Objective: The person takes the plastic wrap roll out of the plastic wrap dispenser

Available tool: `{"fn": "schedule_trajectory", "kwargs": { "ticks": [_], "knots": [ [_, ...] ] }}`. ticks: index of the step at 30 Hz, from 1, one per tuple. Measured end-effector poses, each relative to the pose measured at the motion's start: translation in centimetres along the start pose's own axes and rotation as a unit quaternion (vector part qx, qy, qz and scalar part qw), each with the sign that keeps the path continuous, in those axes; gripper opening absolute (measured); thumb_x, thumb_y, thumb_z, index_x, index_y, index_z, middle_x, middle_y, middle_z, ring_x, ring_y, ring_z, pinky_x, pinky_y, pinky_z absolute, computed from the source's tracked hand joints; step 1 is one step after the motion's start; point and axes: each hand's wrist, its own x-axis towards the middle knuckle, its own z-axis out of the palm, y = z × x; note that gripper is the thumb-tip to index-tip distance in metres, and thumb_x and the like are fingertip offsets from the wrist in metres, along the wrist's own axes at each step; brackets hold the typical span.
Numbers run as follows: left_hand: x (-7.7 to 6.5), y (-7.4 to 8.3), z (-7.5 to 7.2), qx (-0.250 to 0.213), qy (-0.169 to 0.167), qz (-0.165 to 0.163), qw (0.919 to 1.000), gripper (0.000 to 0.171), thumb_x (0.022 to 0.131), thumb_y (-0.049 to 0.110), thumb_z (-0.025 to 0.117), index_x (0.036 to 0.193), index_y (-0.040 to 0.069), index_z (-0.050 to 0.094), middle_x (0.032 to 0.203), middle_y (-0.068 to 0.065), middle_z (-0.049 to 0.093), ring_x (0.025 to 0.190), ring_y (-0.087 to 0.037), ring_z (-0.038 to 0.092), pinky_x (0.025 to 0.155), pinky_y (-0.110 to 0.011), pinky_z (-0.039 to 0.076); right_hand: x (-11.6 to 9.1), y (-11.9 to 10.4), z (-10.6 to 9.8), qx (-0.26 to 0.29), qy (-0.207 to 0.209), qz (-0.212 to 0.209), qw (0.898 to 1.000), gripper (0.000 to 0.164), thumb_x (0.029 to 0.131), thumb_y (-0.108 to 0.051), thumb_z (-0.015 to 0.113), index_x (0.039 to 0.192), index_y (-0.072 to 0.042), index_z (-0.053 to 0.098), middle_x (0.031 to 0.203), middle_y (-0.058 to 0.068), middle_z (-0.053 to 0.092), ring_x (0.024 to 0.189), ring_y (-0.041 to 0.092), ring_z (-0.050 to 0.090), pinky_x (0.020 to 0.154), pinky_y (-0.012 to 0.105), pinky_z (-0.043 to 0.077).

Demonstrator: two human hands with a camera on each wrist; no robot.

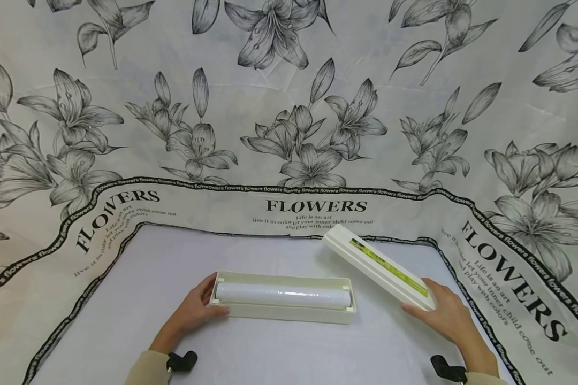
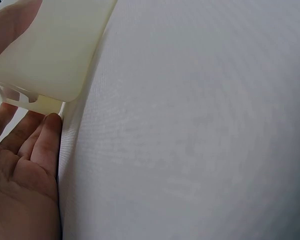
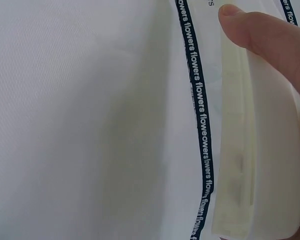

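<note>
A long cream box (image 1: 289, 312) lies on the white table, its top off, with a shiny roll of cling film (image 1: 283, 295) inside. At its left end my left hand (image 1: 197, 305) grips it, thumb on the near side and fingers behind. In the left wrist view the box's end (image 2: 50, 50) sits between thumb and curled fingers. My right hand (image 1: 443, 310) holds the box's long lid (image 1: 380, 267), which has a yellow-green label, by its near right end. The lid slants away to the upper left. In the right wrist view my thumb lies along the lid (image 3: 275, 140).
The table (image 1: 270, 353) has a white cover. A cloth (image 1: 318, 214) printed with flowers and lettering stands behind it and runs along both sides, with a black lettered band. A black wrist mount (image 1: 182, 361) sits at the left cuff, another (image 1: 448, 369) at the right.
</note>
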Motion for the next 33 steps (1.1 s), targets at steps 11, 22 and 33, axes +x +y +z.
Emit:
{"fn": "schedule_trajectory", "kwargs": {
  "ticks": [11, 22, 33],
  "knots": [
    [0.0, -0.1, -0.2, 0.007, -0.004, 0.005, 1.0, 0.101, 0.08, 0.02, 0.089, 0.16, 0.004, 0.029, 0.161, -0.022, 0.04, 0.148, -0.042, 0.041, 0.116, -0.043, 0.042, -0.4, 0.6, 0.3, 0.009, 0.012, 0.004, 1.0, 0.113, 0.078, -0.07, 0.076, 0.15, 0.01, 0.041, 0.137, 0.039, 0.052, 0.114, 0.049, 0.057, 0.089, 0.064, 0.047],
    [0.1, -0.2, -0.1, 0.005, -0.003, 0.007, 1.0, 0.101, 0.08, 0.02, 0.089, 0.16, 0.004, 0.03, 0.16, -0.021, 0.042, 0.147, -0.041, 0.043, 0.116, -0.042, 0.043, -0.5, 1.6, 0.5, 0.003, 0.039, -0.011, 0.999, 0.107, 0.077, -0.068, 0.079, 0.144, 0.009, 0.047, 0.128, 0.036, 0.061, 0.105, 0.044, 0.062, 0.082, 0.058, 0.049],
    [0.0, -0.2, 0.0, 0.004, -0.002, 0.011, 0.9999, 0.1, 0.08, 0.019, 0.089, 0.16, 0.004, 0.03, 0.16, -0.022, 0.041, 0.147, -0.041, 0.043, 0.114, -0.037, 0.044, -0.3, 2.6, 0.4, -0.005, 0.003, 0.037, 0.999, 0.112, 0.077, -0.075, 0.074, 0.148, 0.007, 0.043, 0.132, 0.037, 0.056, 0.106, 0.045, 0.059, 0.079, 0.059, 0.048]
  ]
}}
